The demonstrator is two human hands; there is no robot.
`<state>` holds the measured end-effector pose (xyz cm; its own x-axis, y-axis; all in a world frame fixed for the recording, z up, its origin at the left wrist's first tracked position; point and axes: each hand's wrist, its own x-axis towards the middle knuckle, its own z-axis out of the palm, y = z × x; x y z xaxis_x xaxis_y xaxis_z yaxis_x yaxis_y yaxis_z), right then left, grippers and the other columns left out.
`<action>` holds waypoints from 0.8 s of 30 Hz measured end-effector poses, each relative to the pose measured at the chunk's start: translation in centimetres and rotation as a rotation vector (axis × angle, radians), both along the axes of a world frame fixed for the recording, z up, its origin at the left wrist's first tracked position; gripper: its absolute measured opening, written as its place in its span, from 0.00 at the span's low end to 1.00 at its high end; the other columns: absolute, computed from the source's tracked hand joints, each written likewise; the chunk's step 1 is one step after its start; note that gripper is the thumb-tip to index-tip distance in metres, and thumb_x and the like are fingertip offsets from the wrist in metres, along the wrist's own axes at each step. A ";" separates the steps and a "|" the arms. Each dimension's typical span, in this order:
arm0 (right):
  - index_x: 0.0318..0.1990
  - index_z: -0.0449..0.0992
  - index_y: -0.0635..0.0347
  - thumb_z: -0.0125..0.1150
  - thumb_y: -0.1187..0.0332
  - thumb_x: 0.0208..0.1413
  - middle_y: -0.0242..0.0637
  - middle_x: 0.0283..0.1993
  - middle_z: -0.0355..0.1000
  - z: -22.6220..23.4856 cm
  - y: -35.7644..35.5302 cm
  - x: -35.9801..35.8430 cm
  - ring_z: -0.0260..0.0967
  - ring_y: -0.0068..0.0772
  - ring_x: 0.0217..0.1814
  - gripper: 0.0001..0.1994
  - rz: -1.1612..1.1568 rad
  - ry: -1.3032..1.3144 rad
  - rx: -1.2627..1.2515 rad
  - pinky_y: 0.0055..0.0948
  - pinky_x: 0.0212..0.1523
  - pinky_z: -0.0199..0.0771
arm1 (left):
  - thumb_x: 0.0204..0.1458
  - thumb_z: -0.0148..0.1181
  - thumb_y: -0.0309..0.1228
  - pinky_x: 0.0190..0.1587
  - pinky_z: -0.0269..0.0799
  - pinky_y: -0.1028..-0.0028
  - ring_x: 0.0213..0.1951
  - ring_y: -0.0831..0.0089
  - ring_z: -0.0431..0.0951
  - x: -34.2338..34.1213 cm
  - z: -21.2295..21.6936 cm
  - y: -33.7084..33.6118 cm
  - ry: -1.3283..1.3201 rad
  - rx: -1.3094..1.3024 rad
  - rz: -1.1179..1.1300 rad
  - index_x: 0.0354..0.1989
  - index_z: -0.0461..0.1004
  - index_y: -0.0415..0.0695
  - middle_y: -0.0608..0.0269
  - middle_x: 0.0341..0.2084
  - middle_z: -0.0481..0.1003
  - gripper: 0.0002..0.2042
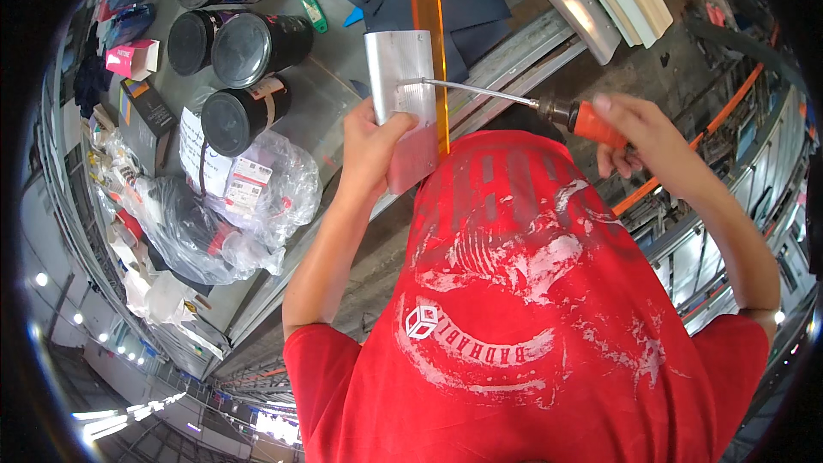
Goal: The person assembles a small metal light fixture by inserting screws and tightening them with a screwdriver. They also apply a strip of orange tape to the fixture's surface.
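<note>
My left hand (370,144) grips a flat silver metal plate (399,69) by its lower edge, thumb across its face. An orange translucent strip (426,9) runs down along the plate's right side. My right hand (641,139) is closed on the orange and black handle of a long screwdriver (576,116). Its thin steel shaft (480,91) reaches left, and its tip touches the plate near the middle. My red printed shirt fills the lower half of the view.
Three black cans (257,47) with dark lids stand on a grey surface at upper left. Clear plastic bags (227,214) with small parts lie below them. Dark blue fabric pieces (467,0) lie behind the plate. Curved grey rails (591,0) cross the upper right.
</note>
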<state>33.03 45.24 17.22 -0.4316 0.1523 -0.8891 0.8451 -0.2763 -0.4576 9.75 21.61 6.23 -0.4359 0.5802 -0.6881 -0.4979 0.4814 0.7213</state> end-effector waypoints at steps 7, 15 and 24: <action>0.44 0.73 0.60 0.59 0.52 0.61 0.37 0.36 0.76 -1.4 -1.6 0.1 0.66 0.18 0.27 0.19 0.185 0.378 0.744 0.20 0.29 0.64 | 0.46 0.61 0.23 0.37 0.75 0.72 0.34 0.72 0.79 -0.1 0.1 0.1 -0.041 0.028 0.032 0.43 0.75 0.31 0.55 0.35 0.79 0.15; 0.49 0.70 0.63 0.67 0.65 0.56 0.32 0.32 0.72 -1.1 2.1 0.0 0.66 0.20 0.26 0.18 -0.053 -0.129 -0.355 0.23 0.31 0.69 | 0.46 0.57 0.24 0.38 0.71 0.74 0.34 0.76 0.76 -0.3 -0.3 -0.2 -0.014 -0.005 0.010 0.43 0.75 0.31 0.59 0.34 0.78 0.15; 0.55 0.72 0.49 0.63 0.68 0.52 0.36 0.37 0.66 -1.6 0.0 0.0 0.67 0.35 0.33 0.21 0.913 0.627 1.168 0.32 0.33 0.69 | 0.46 0.60 0.23 0.39 0.74 0.72 0.34 0.72 0.79 -0.4 -0.2 -0.3 -0.044 0.010 0.010 0.43 0.74 0.31 0.55 0.35 0.79 0.15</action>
